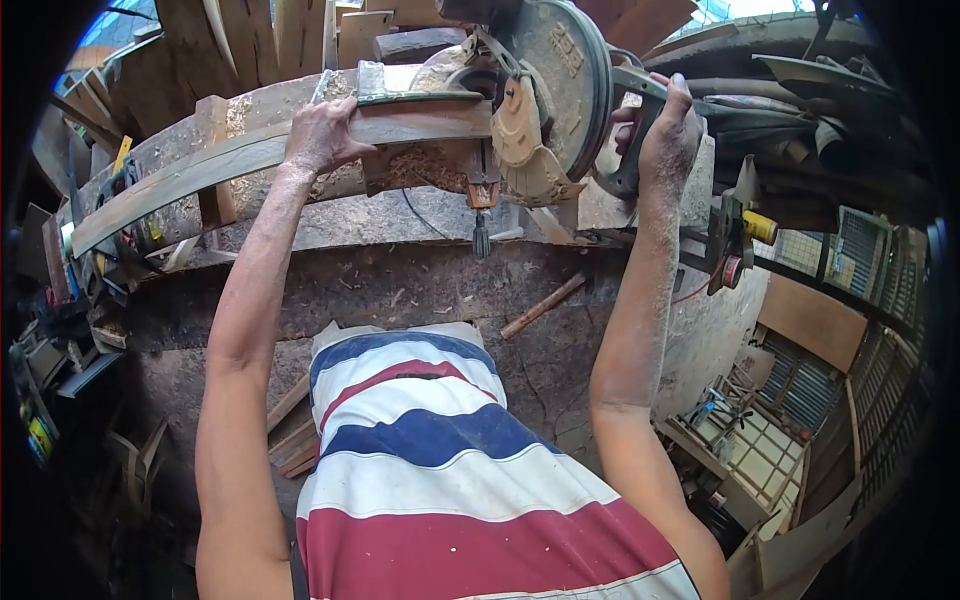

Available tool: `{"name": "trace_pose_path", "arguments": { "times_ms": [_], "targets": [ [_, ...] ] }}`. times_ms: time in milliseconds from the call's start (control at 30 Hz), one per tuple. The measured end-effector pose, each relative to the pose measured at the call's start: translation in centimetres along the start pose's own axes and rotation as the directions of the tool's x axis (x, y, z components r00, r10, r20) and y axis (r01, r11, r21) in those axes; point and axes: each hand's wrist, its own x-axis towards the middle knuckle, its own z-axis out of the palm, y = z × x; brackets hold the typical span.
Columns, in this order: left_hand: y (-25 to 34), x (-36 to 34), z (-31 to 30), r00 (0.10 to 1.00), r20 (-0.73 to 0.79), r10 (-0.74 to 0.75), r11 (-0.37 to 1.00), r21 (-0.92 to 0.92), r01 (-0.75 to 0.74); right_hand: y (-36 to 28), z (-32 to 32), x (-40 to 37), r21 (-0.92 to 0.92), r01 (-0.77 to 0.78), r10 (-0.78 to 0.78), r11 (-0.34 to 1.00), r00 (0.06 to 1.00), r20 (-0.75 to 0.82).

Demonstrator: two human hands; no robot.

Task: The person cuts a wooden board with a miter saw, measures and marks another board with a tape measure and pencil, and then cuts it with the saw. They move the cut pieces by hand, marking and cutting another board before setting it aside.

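Note:
My left hand (320, 138) grips a long wooden board (205, 180) near its right part, fingers over the far edge by the fence (420, 97) and thumb along the near side. The board lies across the bench, its right end right at the blade guard (522, 135) of a dusty miter saw (570, 85). My right hand (665, 140) is wrapped round the saw's handle (632, 150), fingers closed. The saw head is lowered at the board's end, and the guard hides the blade. Sawdust coats both forearms.
A saw table knob (481, 235) sticks out at the front. Wood shavings litter the bench (340, 215). A wooden stick (543, 305) lies on the floor below. At the right hang a yellow tape roll (760, 227) and a red one. Boards (180, 70) lean at the back.

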Motion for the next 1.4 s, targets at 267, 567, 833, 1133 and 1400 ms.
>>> {"name": "trace_pose_path", "arguments": {
  "times_ms": [267, 567, 833, 1133, 1400],
  "targets": [
    [-1.2, 0.1, 1.0, 0.998, -0.04, 0.039, 0.996, -0.081, -0.042, 2.2, 0.3, -1.7, 0.011, -0.022, 0.022, 1.0, 0.999, -0.047],
    [-1.2, 0.3, 1.9, 0.999, -0.039, 0.0, 1.0, -0.017, -0.001, 1.6, 0.4, -1.7, 0.049, -0.051, 0.053, 0.997, 0.997, -0.048],
    [-1.5, 0.3, 2.0, 1.0, 0.0, -0.006, 1.0, -0.03, 0.006, 3.4, 0.5, -2.4, 0.094, -0.035, 0.041, 0.995, 0.997, -0.065],
    [-0.6, -0.5, 1.8, 0.991, -0.128, 0.028, 0.998, -0.052, -0.035, 2.7, 0.1, -2.4, 0.24, -0.135, 0.125, 0.961, 0.991, 0.056],
    [-0.8, -0.6, 2.3, 0.986, -0.164, 0.022, 0.996, -0.083, -0.036, -0.4, -0.9, 2.3, 0.236, -0.189, 0.149, 0.953, 0.973, 0.178]
  ]
}}
